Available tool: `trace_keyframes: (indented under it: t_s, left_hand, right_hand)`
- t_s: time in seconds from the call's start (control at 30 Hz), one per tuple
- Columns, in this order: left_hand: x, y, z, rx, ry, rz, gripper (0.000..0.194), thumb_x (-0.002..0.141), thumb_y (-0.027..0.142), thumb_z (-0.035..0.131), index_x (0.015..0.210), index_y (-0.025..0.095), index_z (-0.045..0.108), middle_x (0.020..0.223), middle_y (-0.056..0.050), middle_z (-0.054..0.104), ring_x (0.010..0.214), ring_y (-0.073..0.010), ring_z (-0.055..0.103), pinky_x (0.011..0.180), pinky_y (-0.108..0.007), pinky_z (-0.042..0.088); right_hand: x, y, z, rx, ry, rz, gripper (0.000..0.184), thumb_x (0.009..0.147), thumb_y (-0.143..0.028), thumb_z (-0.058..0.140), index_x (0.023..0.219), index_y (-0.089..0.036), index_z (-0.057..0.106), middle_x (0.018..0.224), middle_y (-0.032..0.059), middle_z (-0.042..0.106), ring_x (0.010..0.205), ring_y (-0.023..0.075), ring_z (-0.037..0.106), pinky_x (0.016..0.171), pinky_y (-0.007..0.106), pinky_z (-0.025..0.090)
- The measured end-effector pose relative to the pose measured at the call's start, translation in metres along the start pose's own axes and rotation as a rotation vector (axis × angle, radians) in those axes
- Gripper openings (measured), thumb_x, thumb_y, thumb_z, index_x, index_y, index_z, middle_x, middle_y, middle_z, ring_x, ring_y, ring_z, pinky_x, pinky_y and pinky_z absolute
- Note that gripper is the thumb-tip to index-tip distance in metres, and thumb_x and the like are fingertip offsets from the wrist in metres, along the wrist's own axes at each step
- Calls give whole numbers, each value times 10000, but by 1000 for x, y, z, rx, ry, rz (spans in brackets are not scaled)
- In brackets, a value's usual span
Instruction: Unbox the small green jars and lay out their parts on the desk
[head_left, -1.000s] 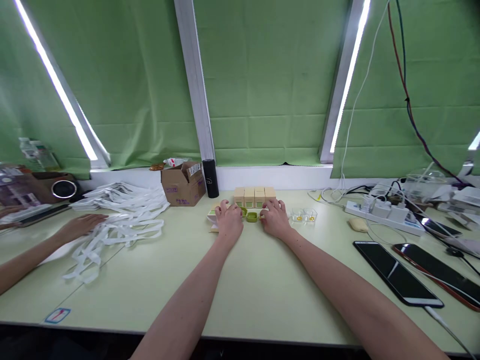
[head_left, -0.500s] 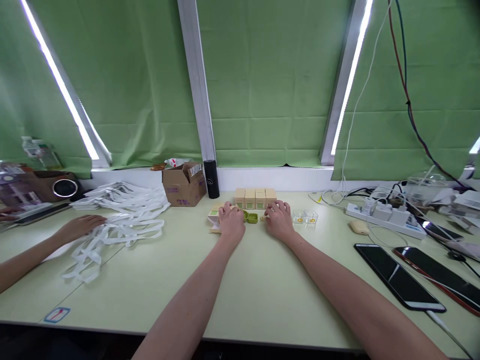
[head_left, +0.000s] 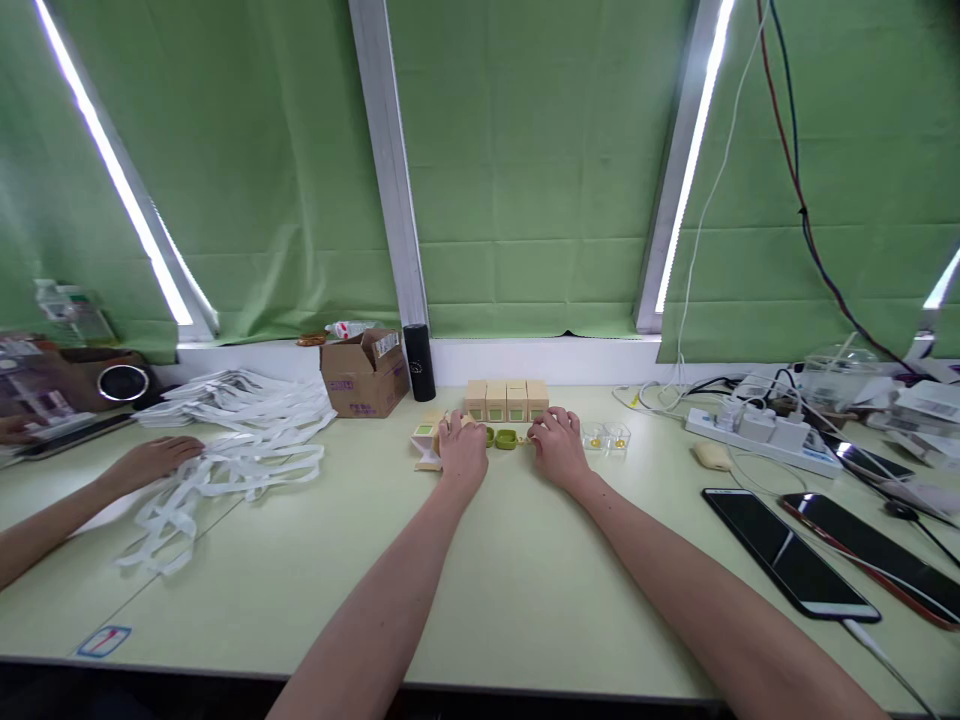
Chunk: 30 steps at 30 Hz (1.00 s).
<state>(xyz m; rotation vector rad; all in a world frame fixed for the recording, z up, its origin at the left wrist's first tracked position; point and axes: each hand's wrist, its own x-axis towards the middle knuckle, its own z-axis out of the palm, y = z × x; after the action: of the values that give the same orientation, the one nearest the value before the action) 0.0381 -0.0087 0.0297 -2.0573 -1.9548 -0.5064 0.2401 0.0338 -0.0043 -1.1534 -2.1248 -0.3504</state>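
Four parts of the scene sit close together at mid-table. My left hand (head_left: 463, 460) rests with curled fingers beside an opened tan box (head_left: 427, 443) with a light green label. What its fingers close on is hidden behind the hand. Between my hands lies a small olive-green container (head_left: 506, 439), part of it covered by my left hand. My right hand (head_left: 559, 448) has its fingers bent together to the container's right, near a tiny yellowish piece too small to name. Clear plastic cups (head_left: 606, 437) with yellow bits inside stand just right of this hand.
Behind my hands is a row of tan boxes (head_left: 506, 399). A cardboard carton (head_left: 365, 375) and black cylinder (head_left: 419, 362) stand back left. Another person's hand (head_left: 154, 460) touches white straps (head_left: 247, 455). Phones (head_left: 787, 550) and a power strip (head_left: 765, 440) lie right.
The view has shifted slightly. Both hands stay in nearly the same places around the green container, with only small finger movement; the other person's hand remains by the straps.
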Motion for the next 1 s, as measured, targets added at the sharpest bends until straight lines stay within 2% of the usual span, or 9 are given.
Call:
trace_keyframes:
  t_s: [0.13, 0.27, 0.4, 0.57, 0.73, 0.83, 0.9, 1.0]
  left_hand:
    - [-1, -1, -2, -54, 44, -13, 311, 864, 67, 531, 1049, 213, 734, 1182, -154, 723, 1360, -373, 359, 1044, -519, 266]
    - [-2, -8, -5, -44, 116, -9, 396, 852, 4, 451, 1029, 207, 741, 1179, -128, 729, 1349, -364, 364, 1025, -500, 271]
    - [-4, -12, -6, -29, 56, 26, 427, 791, -44, 444, 963, 188, 759, 1111, -133, 746, 1323, -360, 373, 1002, -490, 274]
    - [-4, -14, -2, -20, 1, 49, 345, 771, -35, 479, 796, 177, 751, 1021, -159, 743, 1308, -366, 378, 994, -493, 265]
    - [-4, -13, 1, -38, 3, 59, 300, 780, -1, 515, 819, 171, 758, 1008, -178, 735, 1324, -376, 376, 1011, -509, 253]
    - [-4, -13, 0, -44, 21, 55, 361, 757, -32, 485, 849, 176, 765, 1011, -169, 744, 1316, -366, 380, 1001, -495, 257]
    - [-5, -13, -2, -40, 56, 48, 397, 770, -41, 459, 886, 180, 766, 1035, -157, 753, 1308, -358, 390, 993, -487, 262]
    - [-8, -14, -7, -39, 102, 38, 409, 819, -22, 438, 935, 189, 768, 1063, -138, 767, 1301, -353, 409, 989, -486, 275]
  right_hand:
    - [-4, -8, -3, 20, -32, -63, 253, 876, -99, 582, 987, -226, 771, 1169, 94, 699, 1245, 299, 462, 1070, 461, 287]
    - [-9, -20, -10, 43, -98, -117, 243, 897, -158, 602, 1041, -255, 771, 1283, 71, 685, 1298, 308, 442, 1108, 485, 266]
    - [-11, -28, -15, 33, -174, -138, 254, 901, -188, 603, 1078, -260, 771, 1386, 59, 652, 1348, 329, 412, 1120, 506, 257]
    - [-9, -29, -15, 27, -208, -121, 270, 904, -182, 591, 1092, -256, 769, 1412, 66, 641, 1366, 329, 405, 1129, 517, 251]
    - [-9, -30, -15, 31, -210, -117, 268, 887, -172, 613, 1091, -258, 765, 1409, 66, 637, 1369, 325, 396, 1135, 523, 248]
    - [-9, -31, -19, 39, -172, -131, 255, 888, -158, 608, 1075, -241, 759, 1372, 77, 649, 1355, 324, 409, 1128, 512, 258]
    - [-9, -32, -23, 40, -150, -149, 224, 901, -149, 587, 1028, -214, 759, 1275, 99, 683, 1309, 319, 452, 1101, 484, 292]
    - [-13, -36, -30, 48, -235, -148, 202, 934, -164, 545, 951, -180, 745, 1052, 114, 714, 1085, 273, 581, 928, 396, 397]
